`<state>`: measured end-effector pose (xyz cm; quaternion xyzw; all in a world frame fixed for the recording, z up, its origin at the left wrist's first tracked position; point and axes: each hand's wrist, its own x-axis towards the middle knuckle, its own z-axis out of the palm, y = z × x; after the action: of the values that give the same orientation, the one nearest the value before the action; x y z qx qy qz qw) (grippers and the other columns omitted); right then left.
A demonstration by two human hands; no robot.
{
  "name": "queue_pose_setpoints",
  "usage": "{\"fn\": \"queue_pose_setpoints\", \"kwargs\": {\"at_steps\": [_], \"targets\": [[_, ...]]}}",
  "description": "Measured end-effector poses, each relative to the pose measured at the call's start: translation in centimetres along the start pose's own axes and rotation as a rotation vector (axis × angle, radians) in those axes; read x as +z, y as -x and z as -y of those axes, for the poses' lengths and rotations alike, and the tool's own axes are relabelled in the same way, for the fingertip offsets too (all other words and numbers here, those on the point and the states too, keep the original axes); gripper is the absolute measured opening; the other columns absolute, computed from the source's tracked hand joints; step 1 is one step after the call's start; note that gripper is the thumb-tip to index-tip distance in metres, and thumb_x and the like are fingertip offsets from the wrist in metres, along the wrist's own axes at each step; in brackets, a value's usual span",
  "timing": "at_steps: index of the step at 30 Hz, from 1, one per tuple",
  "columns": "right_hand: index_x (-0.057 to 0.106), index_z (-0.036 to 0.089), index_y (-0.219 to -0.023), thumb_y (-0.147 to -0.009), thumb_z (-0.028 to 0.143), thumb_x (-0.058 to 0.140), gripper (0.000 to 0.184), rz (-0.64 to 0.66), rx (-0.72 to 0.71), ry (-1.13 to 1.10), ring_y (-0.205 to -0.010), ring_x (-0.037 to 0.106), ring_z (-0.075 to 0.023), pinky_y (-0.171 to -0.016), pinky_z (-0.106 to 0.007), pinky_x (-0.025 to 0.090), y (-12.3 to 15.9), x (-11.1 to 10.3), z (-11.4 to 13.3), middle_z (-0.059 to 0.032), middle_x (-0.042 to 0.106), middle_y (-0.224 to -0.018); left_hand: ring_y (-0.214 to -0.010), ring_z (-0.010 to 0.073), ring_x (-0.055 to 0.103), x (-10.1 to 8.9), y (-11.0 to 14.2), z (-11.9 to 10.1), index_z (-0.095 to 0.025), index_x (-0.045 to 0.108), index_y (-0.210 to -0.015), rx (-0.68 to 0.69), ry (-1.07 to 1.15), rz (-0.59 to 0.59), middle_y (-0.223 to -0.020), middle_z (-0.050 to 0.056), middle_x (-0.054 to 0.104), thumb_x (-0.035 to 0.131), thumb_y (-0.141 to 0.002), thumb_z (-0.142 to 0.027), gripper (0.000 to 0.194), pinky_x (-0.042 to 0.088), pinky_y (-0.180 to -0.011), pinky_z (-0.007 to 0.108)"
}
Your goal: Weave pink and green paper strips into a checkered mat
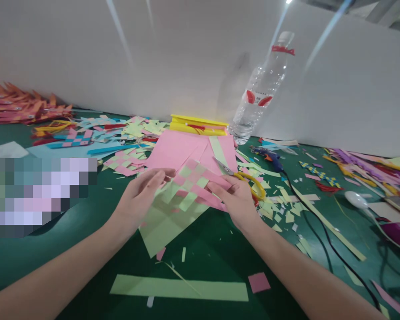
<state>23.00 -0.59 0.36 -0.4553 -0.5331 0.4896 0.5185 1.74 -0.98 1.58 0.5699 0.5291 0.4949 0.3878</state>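
Note:
A woven piece of pink and light green paper strips [194, 181] is held up between my hands. My right hand [237, 198] pinches the pink strip ends at its right side. My left hand [143, 191] is loosely curled at its left edge, thumb and forefinger apart; the lower fingers are partly hidden. Under the weave lies a sheet of light green paper [160, 231], tilted. Just behind my right hand are scissors with yellow handles [255, 183], blades pointing up and left. Pink paper sheets [178, 144] lie beyond the weave.
A clear plastic bottle [262, 89] leans on the wall behind a yellow holder [200, 124]. At right are a glue gun [268, 155] with a black cable, paper scraps [283, 206] and a white spoon [356, 200]. A green strip [180, 286] lies in front, a pink square [259, 282] beside it.

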Motion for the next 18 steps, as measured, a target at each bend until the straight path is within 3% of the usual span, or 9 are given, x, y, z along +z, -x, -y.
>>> {"fn": "queue_pose_setpoints", "kwargs": {"at_steps": [4, 7, 10, 14, 18], "targets": [[0.074, 0.023, -0.082, -0.07, 0.035, 0.074, 0.017, 0.048, 0.089, -0.087, -0.066, 0.066, -0.0141, -0.062, -0.027, 0.053, -0.11, -0.01, -0.23, -0.0005, 0.073, -0.076, -0.09, 0.0217, 0.065, 0.07, 0.5, -0.94, -0.024, 0.071, -0.093, 0.011, -0.032, 0.14, -0.098, 0.003, 0.072, 0.06, -0.08, -0.048, 0.029, 0.051, -0.072, 0.026], [0.074, 0.02, -0.085, -0.069, 0.035, 0.076, 0.022, 0.107, 0.129, -0.126, -0.068, 0.066, -0.0146, -0.064, -0.027, 0.053, -0.1, 0.03, -0.16, -0.0016, 0.073, -0.077, -0.077, 0.0198, 0.066, 0.09, 0.62, -1.02, -0.023, 0.071, -0.086, -0.065, -0.013, 0.197, -0.086, 0.003, 0.072, 0.065, -0.076, -0.047, 0.027, 0.052, -0.061, 0.024], [0.072, 0.021, -0.09, -0.069, 0.037, 0.076, 0.026, 0.113, 0.154, -0.223, -0.077, 0.066, -0.0159, -0.069, -0.029, 0.054, -0.17, 0.12, 0.02, -0.0023, 0.072, -0.083, -0.064, 0.016, 0.063, 0.19, 0.6, -0.93, -0.021, 0.069, -0.076, -0.141, 0.03, 0.186, -0.071, 0.002, 0.068, 0.07, -0.072, -0.046, 0.025, 0.049, -0.052, 0.021], [0.068, 0.02, -0.093, -0.073, 0.049, 0.07, 0.035, 0.121, 0.187, -0.375, -0.079, 0.066, -0.0169, -0.073, -0.033, 0.054, -0.38, 0.28, 0.14, -0.0049, 0.071, -0.093, -0.055, 0.0121, 0.06, 0.28, 0.55, -0.84, -0.02, 0.066, -0.074, -0.226, 0.124, 0.138, -0.066, -0.001, 0.066, 0.074, -0.07, -0.044, 0.025, 0.047, -0.047, 0.018], [0.067, 0.019, -0.086, -0.064, 0.045, 0.078, 0.035, 0.13, 0.236, -0.294, -0.076, 0.064, -0.0146, -0.074, -0.029, 0.051, -0.42, 0.36, -0.32, -0.0024, 0.069, -0.083, -0.055, 0.0118, 0.061, 0.29, 0.67, -0.6, -0.019, 0.062, -0.071, -0.314, 0.2, 0.181, -0.065, -0.003, 0.065, 0.077, -0.068, -0.043, 0.028, 0.047, -0.047, 0.017]]}}
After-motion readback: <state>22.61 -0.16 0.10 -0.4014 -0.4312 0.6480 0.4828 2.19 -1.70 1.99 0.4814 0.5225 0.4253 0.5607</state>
